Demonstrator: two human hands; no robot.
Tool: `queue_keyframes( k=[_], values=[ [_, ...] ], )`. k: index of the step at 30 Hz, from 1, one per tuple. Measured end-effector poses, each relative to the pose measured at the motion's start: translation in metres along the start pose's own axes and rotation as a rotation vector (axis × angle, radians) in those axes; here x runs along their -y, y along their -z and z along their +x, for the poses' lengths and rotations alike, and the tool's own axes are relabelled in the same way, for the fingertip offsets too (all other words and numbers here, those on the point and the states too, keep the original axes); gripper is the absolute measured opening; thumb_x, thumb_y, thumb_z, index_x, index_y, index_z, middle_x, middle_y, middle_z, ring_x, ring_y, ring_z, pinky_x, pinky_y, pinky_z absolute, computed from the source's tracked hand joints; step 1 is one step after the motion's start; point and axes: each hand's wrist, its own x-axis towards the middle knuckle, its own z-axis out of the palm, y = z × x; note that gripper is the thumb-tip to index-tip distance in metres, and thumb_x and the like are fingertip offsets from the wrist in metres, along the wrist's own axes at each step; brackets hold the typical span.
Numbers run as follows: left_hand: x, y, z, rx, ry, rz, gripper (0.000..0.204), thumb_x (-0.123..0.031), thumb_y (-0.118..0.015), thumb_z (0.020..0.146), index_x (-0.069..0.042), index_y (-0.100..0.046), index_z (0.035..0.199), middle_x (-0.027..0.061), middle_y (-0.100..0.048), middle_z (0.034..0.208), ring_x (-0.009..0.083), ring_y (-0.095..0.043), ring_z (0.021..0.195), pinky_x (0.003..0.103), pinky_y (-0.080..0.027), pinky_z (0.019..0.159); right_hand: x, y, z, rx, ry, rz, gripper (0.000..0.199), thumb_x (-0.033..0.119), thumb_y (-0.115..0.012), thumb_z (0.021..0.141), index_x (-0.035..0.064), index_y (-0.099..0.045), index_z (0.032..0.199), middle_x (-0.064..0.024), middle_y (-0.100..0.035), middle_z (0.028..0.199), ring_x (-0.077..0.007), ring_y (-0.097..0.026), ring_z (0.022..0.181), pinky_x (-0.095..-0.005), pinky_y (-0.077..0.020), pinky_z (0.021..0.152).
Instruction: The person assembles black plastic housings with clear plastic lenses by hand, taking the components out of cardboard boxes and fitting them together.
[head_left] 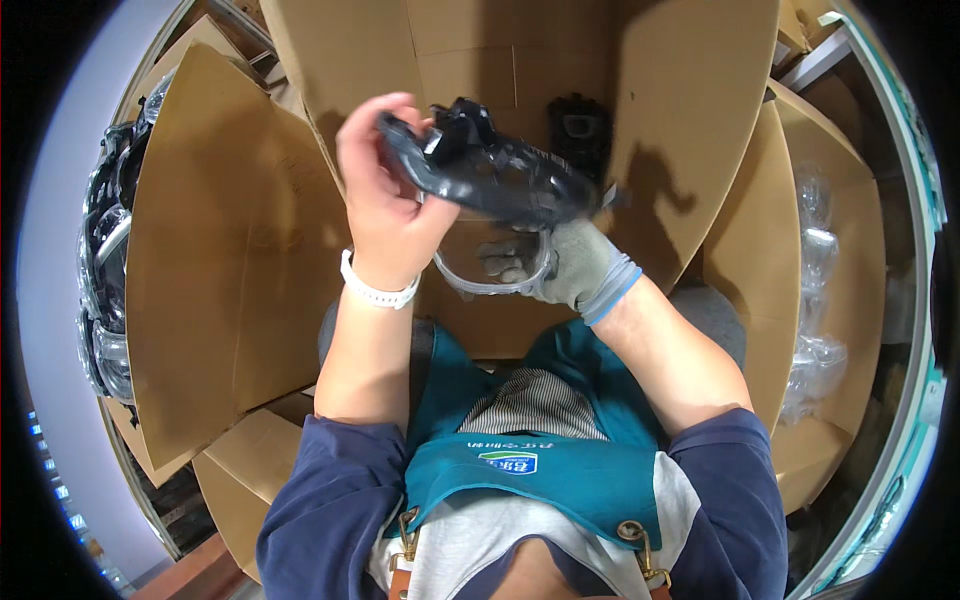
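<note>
In front of me, a glossy black moulded plastic housing (490,175) is held up at a tilt, slightly blurred. My left hand (385,190), bare with a white wristband, grips its left end, thumb beneath and fingers over the edge. Under the housing hangs a clear curved plastic rim (485,287); whether the two are joined I cannot tell. My right hand (580,265), in a grey glove with a blue cuff, has its curled fingers around the right side of this rim, close below the housing's right end.
A tall open cardboard box (690,90) stands ahead, with another black part (580,130) deep inside. At left, a cardboard panel (220,250) borders several film-wrapped black-and-clear parts (110,260). The right-hand carton (750,260) has clear plastic pieces (818,270) beside it.
</note>
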Motion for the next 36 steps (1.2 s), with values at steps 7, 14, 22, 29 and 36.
queue_keyframes(
  k=[7, 14, 22, 29, 36],
  values=[
    [0.012, 0.037, 0.018, 0.308, 0.325, 0.217, 0.064, 0.004, -0.052, 0.073, -0.016, -0.047, 0.134, 0.0105, -0.042, 0.141, 0.0295, -0.033, 0.134, 0.037, -0.028, 0.108, 0.028, 0.010, 0.009, 0.447, 0.021, 0.456, 0.042, 0.036, -0.049, 0.095, 0.0026, -0.051, 0.120, -0.0154, -0.063, 0.109, -0.0302, -0.060, 0.105, -0.0432, -0.0485, 0.097],
    [0.011, -0.019, -0.010, -0.038, 0.922, -0.664, 0.067, -0.063, -0.034, 0.091, -0.023, -0.030, 0.144, 0.0087, -0.033, 0.142, 0.0307, -0.043, 0.118, 0.051, -0.043, 0.089, 0.017, -0.014, -0.003, -0.086, 1.195, -0.476, 0.047, 0.003, -0.057, 0.082, -0.0043, -0.045, 0.127, -0.0160, -0.056, 0.120, -0.0247, -0.055, 0.111, -0.0318, -0.0425, 0.096],
    [0.016, -0.007, -0.017, 0.113, 0.815, -1.174, 0.070, -0.056, -0.051, 0.089, -0.005, -0.042, 0.135, 0.0134, -0.055, 0.127, 0.0253, -0.053, 0.118, 0.040, -0.043, 0.102, 0.020, -0.019, -0.033, -0.029, 1.144, -1.427, 0.083, 0.018, -0.075, 0.072, 0.0010, -0.030, 0.140, -0.0220, -0.038, 0.138, -0.0298, -0.040, 0.128, -0.0374, -0.0313, 0.107],
    [0.011, -0.019, -0.023, 0.244, 0.909, -1.274, 0.060, -0.044, -0.056, 0.088, -0.004, -0.044, 0.132, 0.0140, -0.054, 0.129, 0.0251, -0.055, 0.115, 0.039, -0.045, 0.100, 0.018, -0.008, 0.003, 0.172, 1.747, -1.177, 0.105, 0.037, -0.089, 0.056, 0.0131, -0.030, 0.139, -0.0207, -0.018, 0.145, -0.0392, -0.029, 0.134, -0.0456, -0.0310, 0.109],
    [0.013, -0.022, -0.020, 0.089, 0.631, -0.788, 0.062, -0.033, -0.063, 0.084, -0.001, -0.039, 0.131, 0.0069, -0.054, 0.114, 0.0148, -0.052, 0.104, 0.030, -0.043, 0.093, 0.007, -0.013, -0.012, 0.162, 1.222, -0.763, 0.086, 0.019, -0.078, 0.075, 0.0119, -0.027, 0.145, -0.0099, -0.034, 0.140, -0.0247, -0.041, 0.126, -0.0371, -0.0373, 0.105]
  ],
)
